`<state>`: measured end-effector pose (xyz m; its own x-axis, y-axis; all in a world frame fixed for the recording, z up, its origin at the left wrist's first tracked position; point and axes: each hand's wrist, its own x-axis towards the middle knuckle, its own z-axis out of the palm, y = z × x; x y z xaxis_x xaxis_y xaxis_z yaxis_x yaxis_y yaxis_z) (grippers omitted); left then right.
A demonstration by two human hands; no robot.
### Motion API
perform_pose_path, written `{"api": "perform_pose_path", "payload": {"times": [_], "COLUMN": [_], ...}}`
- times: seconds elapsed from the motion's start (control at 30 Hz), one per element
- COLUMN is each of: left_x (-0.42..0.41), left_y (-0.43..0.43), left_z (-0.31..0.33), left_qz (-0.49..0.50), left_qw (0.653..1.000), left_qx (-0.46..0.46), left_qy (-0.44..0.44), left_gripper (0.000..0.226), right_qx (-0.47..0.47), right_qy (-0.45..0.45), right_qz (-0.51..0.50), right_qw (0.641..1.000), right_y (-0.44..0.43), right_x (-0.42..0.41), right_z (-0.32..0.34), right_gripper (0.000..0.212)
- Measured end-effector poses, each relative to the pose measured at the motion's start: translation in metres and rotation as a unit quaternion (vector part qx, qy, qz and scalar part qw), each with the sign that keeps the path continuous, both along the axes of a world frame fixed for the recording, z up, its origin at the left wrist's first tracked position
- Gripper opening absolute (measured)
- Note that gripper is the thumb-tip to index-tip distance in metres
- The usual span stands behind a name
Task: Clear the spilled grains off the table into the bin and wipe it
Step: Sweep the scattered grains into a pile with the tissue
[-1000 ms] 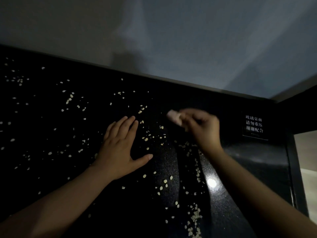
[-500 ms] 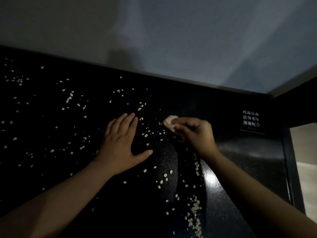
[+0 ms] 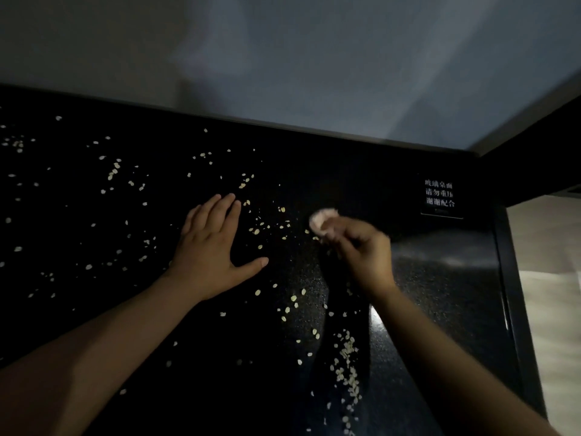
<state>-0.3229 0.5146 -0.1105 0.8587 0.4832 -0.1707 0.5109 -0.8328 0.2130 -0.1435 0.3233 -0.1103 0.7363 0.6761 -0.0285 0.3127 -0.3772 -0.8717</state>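
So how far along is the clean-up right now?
Done: the right end of the table looks bare, and some grains are gathered in a streak. In hand: the right hand pinches a pinkish wad; the left hand lies flat on the table. Left: loose grains cover the left and middle. No bin is in view.

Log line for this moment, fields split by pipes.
stage: grains uncleared | left hand: flat on table | right hand: grips pinkish wad | grains: scattered, denser by right forearm | bin: not in view
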Motion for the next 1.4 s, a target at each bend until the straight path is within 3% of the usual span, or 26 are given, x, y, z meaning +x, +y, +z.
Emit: {"api": "perform_pose_path", "payload": {"times": [0.1,0.17,0.23,0.33,0.43,0.6,0.77,0.83,0.97,1.17,1.3,1.4], "left_x": [0.001,0.001,-0.003,-0.016,-0.028,-0.035,-0.039,-0.039,-0.038,-0.036,-0.043,-0.058], "left_y": [0.003,0.004,0.001,-0.015,-0.033,-0.045,-0.048,-0.047,-0.045,-0.049,-0.059,-0.074], "left_z": [0.003,0.007,0.013,0.022,0.025,0.020,0.018,0.021,0.023,0.022,0.028,0.030], "left_qz": [0.001,0.004,0.004,-0.017,-0.028,-0.023,-0.035,-0.038,-0.041,-0.038,-0.041,-0.047], "left_qw": [1.000,0.999,0.998,0.996,0.995,0.996,0.996,0.995,0.994,0.993,0.993,0.993], "left_qx": [-0.010,-0.031,-0.064,-0.082,-0.095,-0.088,-0.076,-0.079,-0.079,-0.070,-0.078,-0.081], "left_qy": [0.008,0.011,0.001,-0.014,-0.006,0.017,0.040,0.051,0.065,0.084,0.074,0.068], "left_gripper": [0.112,0.112,0.110,0.106,0.106,0.110,0.112,0.113,0.116,0.118,0.116,0.113], "right_qx": [-0.009,0.027,0.070,0.089,0.036,0.000,0.018,0.054,0.080,-0.007,0.007,0.038], "right_qy": [0.065,0.103,0.076,0.055,0.040,0.003,0.091,0.132,0.063,0.032,0.047,0.089], "right_qz": [0.002,-0.063,-0.141,-0.224,-0.261,-0.221,-0.110,-0.146,-0.274,-0.248,-0.144,-0.142], "right_qw": [0.998,0.992,0.985,0.969,0.964,0.975,0.990,0.979,0.956,0.968,0.988,0.985], "right_y": [-0.022,-0.024,-0.021,-0.015,-0.013,-0.012,-0.032,-0.040,-0.060,-0.069,-0.057,-0.060], "right_x": [-0.039,-0.041,-0.022,0.022,0.052,0.009,-0.065,-0.069,-0.038,-0.048,-0.105,-0.118], "right_z": [0.014,0.025,0.032,0.033,0.019,0.000,0.007,0.016,0.028,0.000,-0.007,0.004], "right_gripper": [0.026,0.027,0.027,0.010,0.022,0.023,0.018,0.023,0.017,0.027,0.023,0.021]}}
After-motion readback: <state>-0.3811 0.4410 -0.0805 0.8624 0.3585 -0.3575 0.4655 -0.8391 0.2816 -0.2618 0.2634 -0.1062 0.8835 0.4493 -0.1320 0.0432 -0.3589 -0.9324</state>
